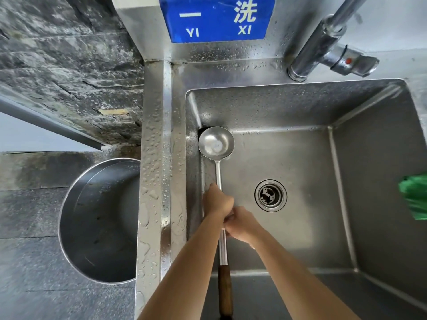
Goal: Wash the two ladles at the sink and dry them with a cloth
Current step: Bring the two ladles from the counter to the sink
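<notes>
One steel ladle [216, 144] with a brown wooden handle lies in the steel sink [300, 105], its bowl facing up in the far left corner. My left hand [217, 202] grips the metal shaft about halfway along. Just behind it, my right hand [241, 224] also grips the shaft. The wooden handle end [224, 294] points toward me. Only this one ladle is in view. A green cloth [414, 196] shows at the right edge of the frame.
A chrome tap [323, 45] rises at the back right of the sink; no water runs. The drain [270, 195] sits mid-basin. The wet rim [161, 181] borders the left side. A large steel pot [99, 222] stands on the floor to the left.
</notes>
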Demonstrator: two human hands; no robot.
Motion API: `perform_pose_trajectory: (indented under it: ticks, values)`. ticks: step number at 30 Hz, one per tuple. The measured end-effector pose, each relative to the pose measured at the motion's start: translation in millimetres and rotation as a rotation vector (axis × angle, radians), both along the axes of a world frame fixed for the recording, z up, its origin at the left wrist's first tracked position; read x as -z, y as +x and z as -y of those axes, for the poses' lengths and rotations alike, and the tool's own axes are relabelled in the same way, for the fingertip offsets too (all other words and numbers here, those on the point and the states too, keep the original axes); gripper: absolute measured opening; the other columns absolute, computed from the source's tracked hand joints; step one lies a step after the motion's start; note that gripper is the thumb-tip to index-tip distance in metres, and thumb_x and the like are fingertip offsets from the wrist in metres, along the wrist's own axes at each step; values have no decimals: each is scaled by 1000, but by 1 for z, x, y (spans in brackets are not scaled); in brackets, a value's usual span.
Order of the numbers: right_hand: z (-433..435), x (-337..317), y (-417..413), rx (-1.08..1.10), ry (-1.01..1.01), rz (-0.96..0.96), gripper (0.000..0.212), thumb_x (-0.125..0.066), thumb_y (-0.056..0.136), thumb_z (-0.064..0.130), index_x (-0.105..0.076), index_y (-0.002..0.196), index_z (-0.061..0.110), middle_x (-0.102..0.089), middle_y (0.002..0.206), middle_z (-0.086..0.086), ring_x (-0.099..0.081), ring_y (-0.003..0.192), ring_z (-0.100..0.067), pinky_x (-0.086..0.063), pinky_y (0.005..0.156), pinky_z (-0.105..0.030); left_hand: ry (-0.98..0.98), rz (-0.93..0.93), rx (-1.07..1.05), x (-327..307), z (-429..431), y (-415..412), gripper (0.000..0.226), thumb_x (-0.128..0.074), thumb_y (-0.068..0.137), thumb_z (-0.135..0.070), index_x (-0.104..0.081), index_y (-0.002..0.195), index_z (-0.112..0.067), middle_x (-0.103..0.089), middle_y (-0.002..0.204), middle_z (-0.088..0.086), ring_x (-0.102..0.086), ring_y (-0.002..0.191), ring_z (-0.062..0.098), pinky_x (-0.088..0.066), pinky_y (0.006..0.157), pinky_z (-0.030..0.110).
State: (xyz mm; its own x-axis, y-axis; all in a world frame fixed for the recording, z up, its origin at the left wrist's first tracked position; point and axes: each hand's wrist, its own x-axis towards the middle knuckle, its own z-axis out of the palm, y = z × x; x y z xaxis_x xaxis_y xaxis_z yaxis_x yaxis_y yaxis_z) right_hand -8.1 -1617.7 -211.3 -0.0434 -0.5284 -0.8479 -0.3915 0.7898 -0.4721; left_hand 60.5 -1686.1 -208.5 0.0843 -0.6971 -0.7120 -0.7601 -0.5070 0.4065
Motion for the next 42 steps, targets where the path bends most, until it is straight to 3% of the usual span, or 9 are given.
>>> perform_pose_trajectory:
  ticks: [3,5,7,13,16,21,28,37,42]
  values:
    - [-3,-7,-8,-70,-65,-111,6,-56,91,24,-60,93,28,-65,81,7,-64,83,-23,-45,57,-28,4,89,171,-8,-5,-4,27,-55,84,-12,-53,109,-2,-58,122,18,-55,115,35,-46,88,35]
    - [-10,-16,-21,-101,-127,-202,27,-50,95,28,-58,120,25,-70,103,-4,-66,97,-30,-53,72,-36,-57,155,378,-15,-11,-6,48,-52,93,-26,-43,134,0,-43,143,17,-38,133,36,-33,110,42]
    - [-21,-26,-41,-124,-190,-299,43,-44,100,34,-46,141,24,-62,133,-13,-59,120,-35,-52,94,-44,-97,169,571,-27,-16,-11,65,-46,97,-40,-24,150,-8,-23,157,12,-17,145,37,-23,117,45]
    - [-56,-82,-109,-143,-245,-569,56,-27,104,47,-17,158,37,-10,168,-11,-13,154,-32,-16,123,-53,-277,204,970,-76,-31,-52,81,-30,94,-65,0,157,-22,10,164,6,14,149,32,-2,120,54]
    - [-89,-124,-145,-90,-234,-667,62,-20,101,60,-8,159,41,4,170,-10,4,156,-31,1,122,-58,-407,199,1066,-114,-50,-85,87,-25,89,-74,0,156,-26,12,164,5,16,149,33,0,118,57]
    - [-165,-192,-204,107,-238,-809,74,-10,92,78,-4,158,45,9,170,-10,11,156,-32,14,119,-60,-564,151,1201,-184,-97,-153,93,-10,80,-84,-4,156,-30,14,164,3,21,148,32,2,117,58]
    - [-329,-276,-271,381,-183,-990,77,-7,87,83,-1,156,50,12,169,-10,14,155,-33,18,116,-62,-791,62,1406,-278,-219,-254,97,-5,72,-90,-4,155,-38,13,164,-4,22,147,29,7,116,58]
    - [-621,-362,-279,726,-93,-1164,89,-1,76,92,-4,156,52,6,170,-9,10,155,-35,17,116,-64,-916,-122,1693,-361,-488,-318,98,-10,71,-91,1,154,-40,20,162,-7,27,146,28,12,113,62]
    - [-787,-388,-243,912,-12,-1262,91,0,74,94,-4,155,52,7,170,-10,10,155,-37,16,116,-64,-921,-211,1881,-388,-657,-323,107,4,58,-95,10,152,-43,29,158,-9,32,144,28,15,111,64]
